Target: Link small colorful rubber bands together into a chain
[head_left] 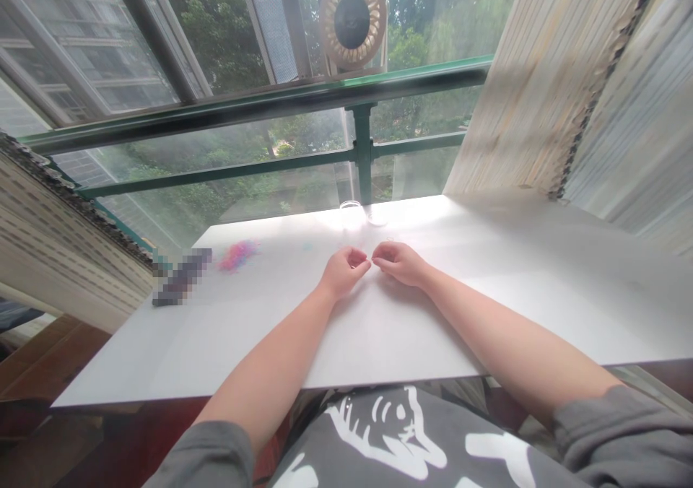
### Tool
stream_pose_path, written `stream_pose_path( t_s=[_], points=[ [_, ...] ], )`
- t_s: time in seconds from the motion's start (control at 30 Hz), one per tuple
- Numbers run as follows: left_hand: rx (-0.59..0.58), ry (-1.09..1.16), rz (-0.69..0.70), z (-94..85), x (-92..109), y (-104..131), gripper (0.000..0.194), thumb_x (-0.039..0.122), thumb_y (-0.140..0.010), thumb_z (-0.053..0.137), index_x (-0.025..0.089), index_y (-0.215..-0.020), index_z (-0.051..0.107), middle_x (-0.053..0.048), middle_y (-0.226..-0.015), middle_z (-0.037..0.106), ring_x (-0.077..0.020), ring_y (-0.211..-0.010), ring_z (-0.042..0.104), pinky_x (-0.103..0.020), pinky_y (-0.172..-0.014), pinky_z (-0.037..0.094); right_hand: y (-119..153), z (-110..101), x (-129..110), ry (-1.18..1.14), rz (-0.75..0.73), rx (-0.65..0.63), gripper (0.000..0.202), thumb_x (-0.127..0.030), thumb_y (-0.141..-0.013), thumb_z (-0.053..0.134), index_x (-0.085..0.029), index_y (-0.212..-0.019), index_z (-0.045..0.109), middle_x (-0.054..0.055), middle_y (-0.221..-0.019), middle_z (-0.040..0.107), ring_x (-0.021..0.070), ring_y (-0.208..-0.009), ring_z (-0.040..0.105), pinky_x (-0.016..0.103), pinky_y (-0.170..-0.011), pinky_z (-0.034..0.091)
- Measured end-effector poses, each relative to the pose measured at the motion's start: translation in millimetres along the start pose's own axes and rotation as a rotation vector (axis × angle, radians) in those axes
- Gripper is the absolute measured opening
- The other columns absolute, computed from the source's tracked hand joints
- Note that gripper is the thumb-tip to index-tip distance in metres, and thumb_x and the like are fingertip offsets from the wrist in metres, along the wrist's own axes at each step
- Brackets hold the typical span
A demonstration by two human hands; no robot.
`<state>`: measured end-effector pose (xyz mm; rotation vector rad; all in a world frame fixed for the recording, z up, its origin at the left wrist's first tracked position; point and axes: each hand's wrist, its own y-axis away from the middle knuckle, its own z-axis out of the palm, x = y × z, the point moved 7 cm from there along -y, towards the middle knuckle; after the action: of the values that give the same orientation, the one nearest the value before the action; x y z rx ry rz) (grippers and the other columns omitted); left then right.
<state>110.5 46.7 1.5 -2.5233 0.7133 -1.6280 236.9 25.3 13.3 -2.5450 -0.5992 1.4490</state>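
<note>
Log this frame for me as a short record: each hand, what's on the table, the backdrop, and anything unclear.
Left hand: left hand, fingers curled, thumb and fingers close together
Right hand: right hand, similarly curled, fingertips near the left's
On table: white table bears a multicoloured pile, a pixelated dark object and a clear container
Backdrop: fan before the window
Unclear: whether either hand pinches something small

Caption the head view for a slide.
Left hand and right hand close together over a white table; colorful cluster at left.
</note>
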Motion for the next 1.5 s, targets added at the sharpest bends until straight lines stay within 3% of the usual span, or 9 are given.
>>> stream_pose_path(
  t_s=[0.3,0.8,1.3,1.5],
  points=[
    [-0.01,-0.002,0.005,1.6,2.0,0.2,0.02,0.029,-0.067,0.058,0.014,-0.08,0.058,-0.004,-0.075,0.062,-0.0128,-0.068,0.058,-0.024,-0.061,0.045,-0.2,-1.5,2.3,-0.019,-0.018,0.02,0.016,-0.025,-0.07,0.048,-0.015,-0.081,0.055,-0.004,-0.053,0.045,0.0074,-0.047,0.039,0.021,-0.048,0.032],
    [0.007,-0.019,0.01,-1.6,4.7,0.7,0.019,0.027,-0.066,0.058,0.015,-0.08,0.058,-0.004,-0.077,0.063,-0.013,-0.07,0.058,-0.023,-0.061,0.045,-2.8,-4.7,5.8,0.097,-0.045,0.034,0.012,-0.021,-0.068,0.048,-0.016,-0.073,0.057,-0.001,-0.061,0.052,0.0094,-0.057,0.044,0.022,-0.056,0.036],
    [-0.041,-0.048,0.014,2.2,5.5,2.7,0.029,0.031,-0.066,0.06,0.016,-0.09,0.059,-0.006,-0.086,0.063,-0.0123,-0.07,0.057,-0.023,-0.061,0.045,-1.7,-4.3,4.1,0.129,-0.011,0.037,0.009,-0.02,-0.066,0.048,-0.016,-0.069,0.055,-0.003,-0.055,0.049,0.0071,-0.048,0.041,0.019,-0.048,0.033],
    [-0.056,-0.122,0.04,3.7,9.2,5.5,0.022,0.035,-0.068,0.057,0.018,-0.08,0.062,-0.003,-0.08,0.065,-0.0125,-0.068,0.057,-0.023,-0.062,0.044,-0.9,-2.9,1.7,0.146,-0.004,0.026,0.009,-0.02,-0.066,0.048,-0.015,-0.069,0.055,-0.003,-0.056,0.05,0.0068,-0.048,0.04,0.019,-0.047,0.032]
  ],
)
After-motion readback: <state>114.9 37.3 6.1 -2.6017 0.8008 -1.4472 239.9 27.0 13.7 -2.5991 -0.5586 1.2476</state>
